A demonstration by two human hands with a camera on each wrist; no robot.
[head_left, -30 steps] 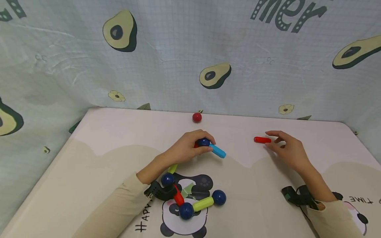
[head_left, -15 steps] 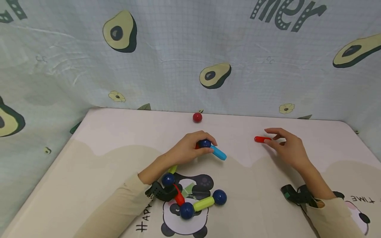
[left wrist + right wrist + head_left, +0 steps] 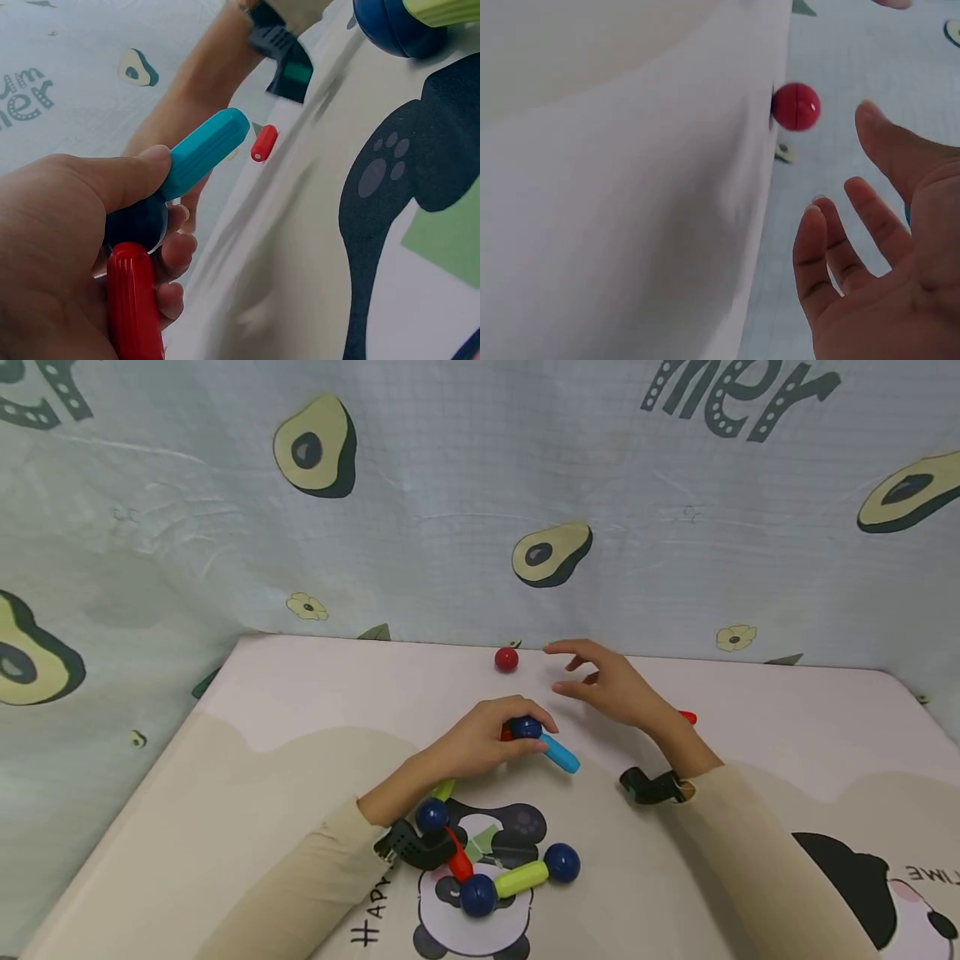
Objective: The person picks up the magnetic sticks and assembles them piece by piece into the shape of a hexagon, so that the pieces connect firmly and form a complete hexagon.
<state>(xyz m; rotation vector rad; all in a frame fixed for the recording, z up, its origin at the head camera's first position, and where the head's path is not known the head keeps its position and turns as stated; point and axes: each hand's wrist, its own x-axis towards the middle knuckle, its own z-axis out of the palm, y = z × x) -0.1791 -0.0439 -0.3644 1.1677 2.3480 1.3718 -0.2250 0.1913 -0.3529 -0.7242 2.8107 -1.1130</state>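
Note:
My left hand (image 3: pixel 480 739) pinches a dark blue ball (image 3: pixel 525 727) between thumb and fingers. A light blue rod (image 3: pixel 561 754) and a red rod (image 3: pixel 133 300) are joined to that ball; the thumb also touches the light blue rod. To its right and further back, my right hand (image 3: pixel 615 685) hovers over the table with thumb and fingers spread, holding nothing. A small red ball (image 3: pixel 506 659) lies at the table's back edge, just left of the right fingertips and apart from them. Behind the right forearm, a loose red rod (image 3: pixel 687 717) is mostly hidden.
In front of my left hand lies a chain of blue balls (image 3: pixel 478 895), a yellow-green rod (image 3: pixel 522 879) and a red rod (image 3: pixel 460 860), partly hidden by the left wrist camera (image 3: pixel 423 847). An avocado-print curtain (image 3: pixel 450 485) stands behind the table (image 3: pixel 300 693).
My right hand has left the loose red rod and moved left and back toward the red ball, its fingers spread. My left hand keeps its hold almost unmoved. The view has shifted slightly.

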